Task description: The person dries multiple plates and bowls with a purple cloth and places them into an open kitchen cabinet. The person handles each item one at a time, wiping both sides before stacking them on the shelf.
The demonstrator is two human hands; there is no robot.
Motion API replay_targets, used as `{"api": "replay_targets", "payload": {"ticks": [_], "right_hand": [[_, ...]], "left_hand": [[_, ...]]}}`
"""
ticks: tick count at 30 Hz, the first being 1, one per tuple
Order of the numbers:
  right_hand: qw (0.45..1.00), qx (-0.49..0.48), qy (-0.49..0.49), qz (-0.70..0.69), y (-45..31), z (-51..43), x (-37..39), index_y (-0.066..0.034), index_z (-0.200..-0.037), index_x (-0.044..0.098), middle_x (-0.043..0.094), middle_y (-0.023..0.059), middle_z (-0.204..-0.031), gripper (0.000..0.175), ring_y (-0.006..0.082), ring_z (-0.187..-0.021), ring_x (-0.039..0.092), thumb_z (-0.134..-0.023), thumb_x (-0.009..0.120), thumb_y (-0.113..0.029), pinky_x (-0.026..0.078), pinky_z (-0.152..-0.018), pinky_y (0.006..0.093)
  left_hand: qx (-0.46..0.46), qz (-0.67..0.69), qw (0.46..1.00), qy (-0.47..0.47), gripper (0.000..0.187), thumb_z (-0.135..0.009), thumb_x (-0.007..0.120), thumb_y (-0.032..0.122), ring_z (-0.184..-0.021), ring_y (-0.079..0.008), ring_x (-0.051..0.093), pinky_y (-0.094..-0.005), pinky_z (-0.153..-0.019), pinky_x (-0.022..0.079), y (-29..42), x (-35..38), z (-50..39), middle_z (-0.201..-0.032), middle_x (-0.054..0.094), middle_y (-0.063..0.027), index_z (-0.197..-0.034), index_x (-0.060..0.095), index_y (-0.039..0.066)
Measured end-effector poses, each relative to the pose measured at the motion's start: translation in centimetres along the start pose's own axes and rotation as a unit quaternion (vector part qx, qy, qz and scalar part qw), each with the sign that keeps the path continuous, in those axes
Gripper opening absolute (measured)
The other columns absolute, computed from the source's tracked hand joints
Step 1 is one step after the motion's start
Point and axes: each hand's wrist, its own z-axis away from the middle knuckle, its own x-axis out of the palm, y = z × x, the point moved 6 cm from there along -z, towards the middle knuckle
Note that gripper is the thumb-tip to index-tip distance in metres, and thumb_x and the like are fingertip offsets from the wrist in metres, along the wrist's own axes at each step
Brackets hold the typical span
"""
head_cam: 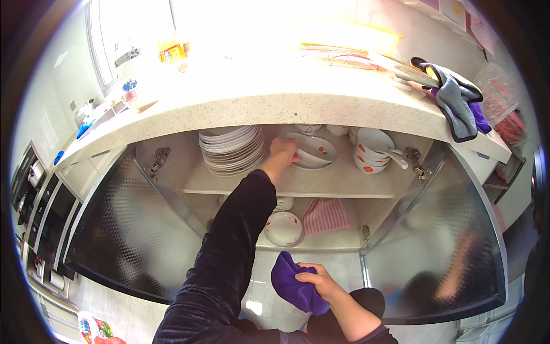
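My left hand [282, 148] reaches into the open cabinet. Its fingers grip the near-left rim of a white dish [310, 157], which sits in or over an oval dish with a fruit pattern [324, 146] on the upper shelf. To the left of that hand rises a tall stack of white plates [232, 155]. To its right are stacked white bowls with red motifs [370, 161], with a white spoon or handle [397, 158] on them. Lower down, in front of the cabinet, my right hand [317, 281] clutches a bunched purple cloth [292, 284].
Both frosted glass doors, left [133, 232] and right [434, 253], stand swung outward. On the lower shelf [335, 243] are a red-patterned plate [283, 229] and a pink striped cloth [325, 216]. A grey cloth [457, 99] hangs over the edge of the stone countertop [275, 109].
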Motion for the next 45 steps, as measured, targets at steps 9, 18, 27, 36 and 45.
{"api": "replay_targets", "payload": {"ticks": [9, 18, 27, 36, 45], "right_hand": [[0.996, 0.015, 0.076, -0.048, -0.1, -0.3, -1.2, 0.0067, -0.108, 0.051, 0.061, 0.0123, -0.091, 0.043, 0.0187, -0.080, 0.061, -0.071, 0.063, -0.012, 0.048, -0.074, 0.0287], [0.971, -0.049, 0.114, -0.204, 0.3, -2.4, -7.0, 0.0029, -0.102, 0.056, 0.062, 0.0143, -0.096, 0.037, 0.0261, -0.085, 0.061, -0.081, 0.048, -0.026, 0.049, -0.079, 0.0350], [0.946, -0.303, 0.108, 0.046, -9.9, 1.4, 6.2, 0.0038, -0.106, 0.055, 0.058, 0.0100, -0.106, 0.036, 0.0203, -0.091, 0.058, -0.083, 0.052, -0.024, 0.046, -0.080, 0.0334], [0.674, -0.463, 0.037, 0.575, -3.3, 1.0, 18.9, -0.0114, -0.086, 0.065, 0.054, 0.0068, -0.097, 0.027, 0.0243, -0.081, 0.054, -0.058, 0.067, -0.009, 0.048, -0.064, 0.0329], [0.553, -0.554, 0.153, 0.603, -5.9, -1.2, 17.5, -0.0116, -0.082, 0.064, 0.053, 0.0074, -0.098, 0.028, 0.0249, -0.084, 0.051, -0.054, 0.067, -0.008, 0.043, -0.065, 0.0352]], "left_hand": [[-0.095, 0.283, 0.934, -0.195, 0.039, -0.070, 0.049, -0.002, -0.095, -0.0300, 0.056, -0.0439, -0.085, 0.048, -2.8, -5.1, 7.0, -0.105, 0.051, -0.0171, -0.108, 0.044, -0.006], [-0.121, 0.431, 0.860, -0.245, 0.066, -0.066, 0.045, -0.011, -0.117, -0.0363, 0.041, -0.0519, -0.095, 0.038, -6.6, -16.8, 27.7, -0.127, 0.040, -0.0199, -0.129, 0.029, -0.001], [-0.084, 0.372, 0.908, -0.172, 0.069, -0.064, 0.050, -0.012, -0.111, -0.0329, 0.046, -0.0500, -0.093, 0.038, -9.4, -21.4, 34.6, -0.120, 0.046, -0.0169, -0.129, 0.030, 0.000], [-0.025, 0.285, 0.941, -0.180, 0.076, -0.062, 0.047, -0.010, -0.101, -0.0208, 0.053, -0.0334, -0.078, 0.050, -10.5, -20.8, 33.5, -0.114, 0.047, -0.0083, -0.131, 0.027, 0.013], [-0.068, 0.264, 0.943, -0.191, 0.076, -0.063, 0.046, -0.008, -0.097, -0.0175, 0.052, -0.0300, -0.075, 0.048, -12.3, -19.0, 33.8, -0.110, 0.048, -0.0051, -0.134, 0.025, 0.013]]}}
